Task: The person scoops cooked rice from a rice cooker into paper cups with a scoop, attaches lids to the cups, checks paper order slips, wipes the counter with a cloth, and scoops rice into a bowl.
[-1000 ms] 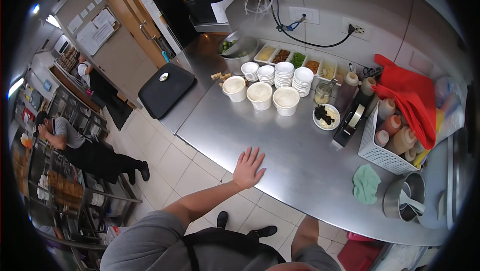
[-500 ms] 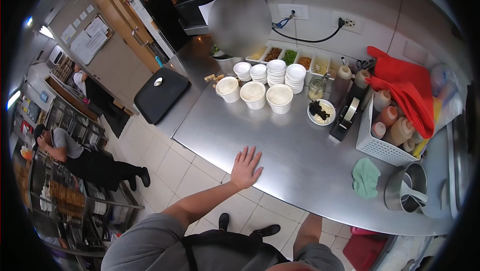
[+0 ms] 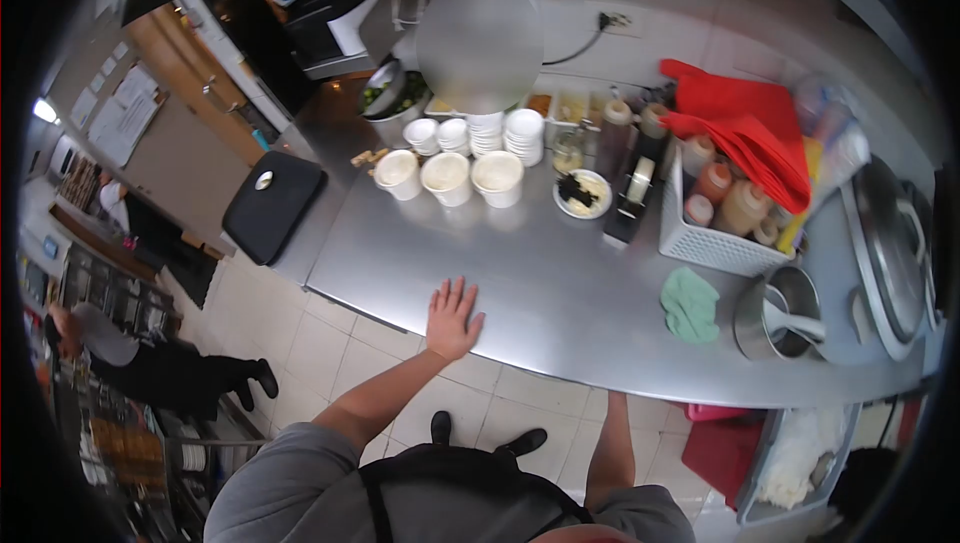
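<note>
My left hand [image 3: 452, 321] lies flat on the front edge of the steel counter [image 3: 400, 273], fingers spread, holding nothing. My right forearm reaches down to the counter's front edge, and the hand itself is hidden below or behind it. Beyond my left hand stand three lidded white tubs [image 3: 446, 179] in a row. Stacks of small white cups [image 3: 523, 136] rise behind them. To their right is a white bowl [image 3: 583, 194] with black and pale food in it. A crumpled green cloth [image 3: 690, 305] rests on the counter toward the right.
A black tray [image 3: 272, 211] sits at the left end. On the right are a tape dispenser [image 3: 632, 193], a white basket [image 3: 715, 247] of bottles under red cloth [image 3: 745, 128], a metal pot [image 3: 776, 318] and a large lid [image 3: 890, 253]. A co-worker [image 3: 150, 368] stands at the left.
The view has turned to the right, so the counter items appear further left and the large lid shows at the right. My left hand stays flat on the counter.
</note>
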The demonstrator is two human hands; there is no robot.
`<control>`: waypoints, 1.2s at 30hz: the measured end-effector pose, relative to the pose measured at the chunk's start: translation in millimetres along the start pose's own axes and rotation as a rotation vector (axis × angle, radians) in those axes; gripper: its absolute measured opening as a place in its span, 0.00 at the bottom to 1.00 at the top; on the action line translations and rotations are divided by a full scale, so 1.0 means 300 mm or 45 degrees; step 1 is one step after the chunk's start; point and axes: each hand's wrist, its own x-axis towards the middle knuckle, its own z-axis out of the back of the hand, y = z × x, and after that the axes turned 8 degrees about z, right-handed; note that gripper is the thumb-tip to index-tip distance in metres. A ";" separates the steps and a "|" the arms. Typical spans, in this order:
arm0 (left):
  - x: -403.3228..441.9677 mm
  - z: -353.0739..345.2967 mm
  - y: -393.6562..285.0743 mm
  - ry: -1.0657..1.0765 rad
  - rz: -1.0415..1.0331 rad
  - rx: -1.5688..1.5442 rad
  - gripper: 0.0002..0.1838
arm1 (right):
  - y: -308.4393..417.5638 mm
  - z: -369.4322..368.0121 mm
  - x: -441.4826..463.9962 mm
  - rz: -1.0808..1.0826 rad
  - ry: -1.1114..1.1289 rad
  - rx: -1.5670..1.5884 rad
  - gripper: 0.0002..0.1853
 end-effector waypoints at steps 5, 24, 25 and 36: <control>-0.006 -0.004 -0.005 -0.005 -0.017 0.006 0.27 | -0.044 0.221 -0.229 -0.011 -0.073 -0.360 0.21; 0.157 -0.148 -1.094 0.223 -1.255 -0.448 0.24 | 0.697 0.682 -0.382 0.349 -0.528 -0.827 0.24; 0.208 -0.206 -1.110 0.299 -1.181 -0.195 0.23 | 0.843 0.604 -0.406 0.177 -0.455 -0.636 0.24; 0.401 -0.239 -1.014 0.370 -0.854 -0.561 0.14 | 1.058 0.617 -0.079 0.986 -0.355 -1.561 0.05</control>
